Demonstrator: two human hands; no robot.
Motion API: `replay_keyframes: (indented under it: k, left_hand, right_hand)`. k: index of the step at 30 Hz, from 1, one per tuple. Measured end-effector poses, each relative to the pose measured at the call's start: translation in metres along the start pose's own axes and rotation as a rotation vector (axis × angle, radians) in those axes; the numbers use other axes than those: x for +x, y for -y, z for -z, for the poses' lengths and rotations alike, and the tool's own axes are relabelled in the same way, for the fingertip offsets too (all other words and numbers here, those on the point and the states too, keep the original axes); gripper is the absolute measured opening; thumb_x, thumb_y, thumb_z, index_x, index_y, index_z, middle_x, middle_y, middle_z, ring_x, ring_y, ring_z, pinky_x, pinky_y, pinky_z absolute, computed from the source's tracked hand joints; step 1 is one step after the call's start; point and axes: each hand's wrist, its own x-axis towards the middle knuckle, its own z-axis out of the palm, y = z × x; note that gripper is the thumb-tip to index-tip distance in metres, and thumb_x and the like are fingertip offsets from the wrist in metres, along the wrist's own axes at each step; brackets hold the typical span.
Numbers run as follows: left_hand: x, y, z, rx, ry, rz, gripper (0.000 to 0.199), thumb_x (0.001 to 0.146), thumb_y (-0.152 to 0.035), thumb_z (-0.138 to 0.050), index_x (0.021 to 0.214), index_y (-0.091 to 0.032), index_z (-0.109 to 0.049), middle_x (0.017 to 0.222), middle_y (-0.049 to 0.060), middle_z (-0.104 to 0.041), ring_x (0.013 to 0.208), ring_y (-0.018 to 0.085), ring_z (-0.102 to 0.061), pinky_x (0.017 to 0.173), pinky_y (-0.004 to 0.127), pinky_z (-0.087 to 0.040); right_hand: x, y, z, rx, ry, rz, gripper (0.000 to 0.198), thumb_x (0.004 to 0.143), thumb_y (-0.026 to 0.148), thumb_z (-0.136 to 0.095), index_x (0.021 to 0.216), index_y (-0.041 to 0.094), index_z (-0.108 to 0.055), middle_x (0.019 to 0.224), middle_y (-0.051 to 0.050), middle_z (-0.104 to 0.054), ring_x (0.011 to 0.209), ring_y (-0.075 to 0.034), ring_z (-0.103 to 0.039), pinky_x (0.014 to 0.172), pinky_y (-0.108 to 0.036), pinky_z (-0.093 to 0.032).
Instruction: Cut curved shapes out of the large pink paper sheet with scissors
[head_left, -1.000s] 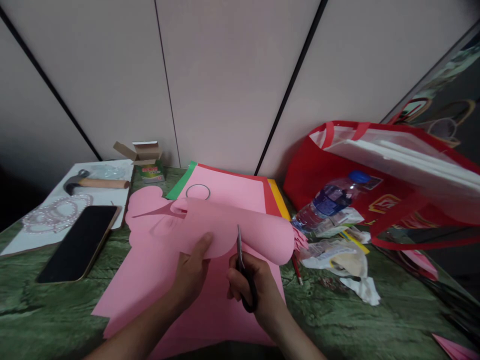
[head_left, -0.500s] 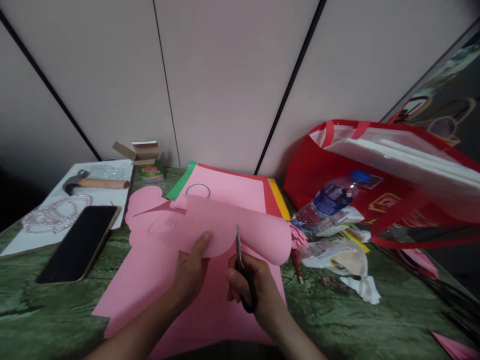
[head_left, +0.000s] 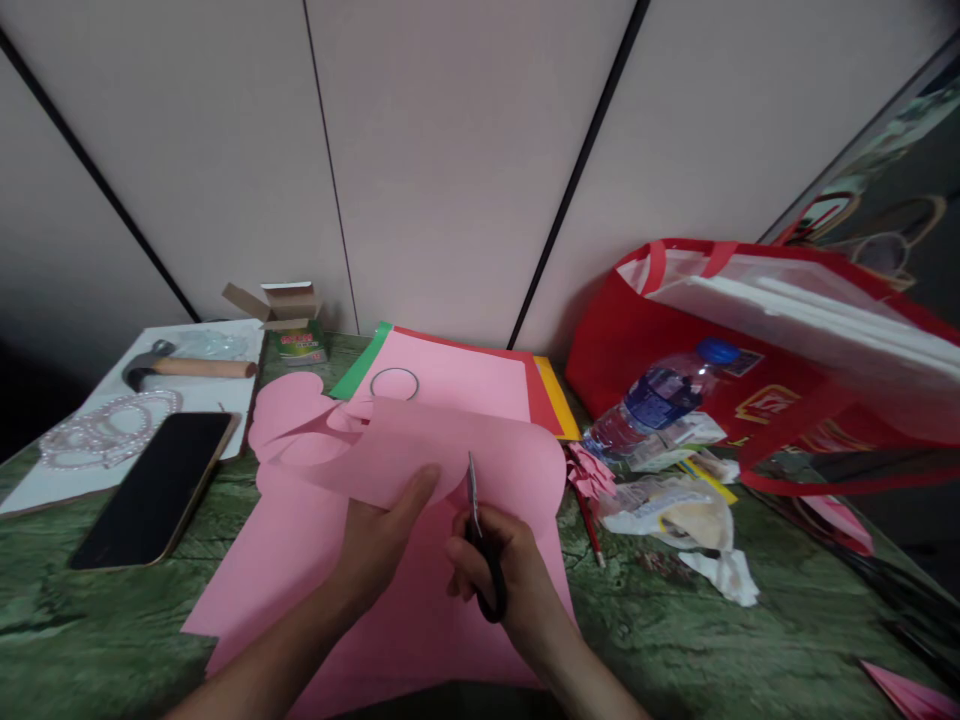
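Observation:
Between my two hands is a curled sheet of pink paper (head_left: 502, 445), raised over more pink paper (head_left: 442, 610) on the table. My left hand (head_left: 386, 525) pinches the sheet's near edge, thumb on top, fingers hidden beneath. Black-handled scissors (head_left: 491, 575) sit in my right hand (head_left: 506, 555), fingers wrapped round the handles. Their blades point away from me and meet the sheet's near edge, where a cut runs in. Cut pink pieces with rounded edges (head_left: 289, 400) lie to the left.
At left are a phone (head_left: 157, 490), a hammer (head_left: 199, 368) and a string of beads (head_left: 112, 430). A small box (head_left: 300, 340) stands behind. To the right are a water bottle (head_left: 660, 395), a red bag (head_left: 757, 350), a pencil (head_left: 590, 530) and crumpled packaging (head_left: 675, 510).
The held sheet has shifted left and tilted, its curled right end moving left. My left hand has turned slightly with it. The scissors have moved slightly left.

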Motion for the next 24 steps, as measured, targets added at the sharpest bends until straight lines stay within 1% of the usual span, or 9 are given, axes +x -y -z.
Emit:
replay_keyframes:
  k: [4,8,11,14,17,20,24]
  left_hand:
    - [-0.001,0.000,0.004,0.017,0.076,0.035,0.020,0.069,-0.032,-0.064,0.081,-0.015,-0.065,0.078,0.006,-0.071,0.077,0.024,-0.065,0.067,0.033,-0.052]
    - [-0.001,0.004,0.004,0.016,0.171,0.037,0.017,0.071,-0.030,-0.063,0.078,-0.015,-0.067,0.077,0.007,-0.071,0.076,0.023,-0.065,0.069,0.033,-0.052]
    - [-0.001,0.003,0.002,0.005,0.197,0.017,0.015,0.072,-0.030,-0.061,0.075,-0.017,-0.067,0.074,0.006,-0.071,0.074,0.023,-0.065,0.068,0.034,-0.052]
    - [0.000,0.003,0.002,0.013,0.217,0.026,0.016,0.072,-0.031,-0.061,0.074,-0.016,-0.068,0.072,0.006,-0.070,0.074,0.024,-0.065,0.069,0.036,-0.052]
    - [0.000,0.004,0.003,0.010,0.213,0.015,0.017,0.071,-0.031,-0.062,0.076,-0.016,-0.068,0.074,0.007,-0.071,0.076,0.024,-0.065,0.070,0.037,-0.052]
    - [0.000,0.002,0.005,0.019,0.224,0.011,0.017,0.072,-0.031,-0.061,0.076,-0.016,-0.067,0.076,0.007,-0.071,0.077,0.023,-0.065,0.070,0.035,-0.052]
    - [-0.002,-0.007,0.004,0.030,0.294,0.047,0.015,0.075,-0.028,-0.057,0.073,-0.016,-0.065,0.065,0.003,-0.068,0.070,0.020,-0.065,0.066,0.031,-0.052]
  right_hand:
    - [0.001,0.004,0.001,-0.011,-0.001,0.029,0.031,0.064,0.043,-0.067,0.065,0.017,-0.051,0.049,0.006,-0.048,0.045,-0.010,-0.047,0.044,-0.022,-0.038]
    - [0.003,0.004,0.005,-0.007,-0.002,0.068,0.029,0.065,0.040,-0.068,0.072,0.016,-0.054,0.058,0.004,-0.049,0.054,-0.011,-0.048,0.052,-0.024,-0.038]
    - [0.003,0.002,0.007,0.005,0.023,0.101,0.027,0.066,0.038,-0.068,0.073,0.016,-0.054,0.064,0.003,-0.048,0.058,-0.012,-0.047,0.057,-0.026,-0.039]
    - [0.002,0.001,0.007,0.015,0.031,0.094,0.028,0.067,0.039,-0.068,0.072,0.016,-0.053,0.064,0.003,-0.047,0.060,-0.013,-0.047,0.060,-0.027,-0.040]
    - [0.002,0.000,0.007,0.021,0.026,0.093,0.028,0.067,0.040,-0.068,0.072,0.017,-0.052,0.064,0.004,-0.045,0.060,-0.013,-0.046,0.061,-0.028,-0.041]
    - [0.002,0.000,0.007,0.026,0.029,0.092,0.027,0.068,0.039,-0.067,0.071,0.017,-0.052,0.063,0.004,-0.044,0.059,-0.012,-0.045,0.060,-0.028,-0.041]
    - [0.001,0.001,0.006,-0.004,0.011,0.094,0.027,0.068,0.038,-0.067,0.070,0.016,-0.051,0.061,0.004,-0.046,0.058,-0.012,-0.048,0.056,-0.026,-0.038]
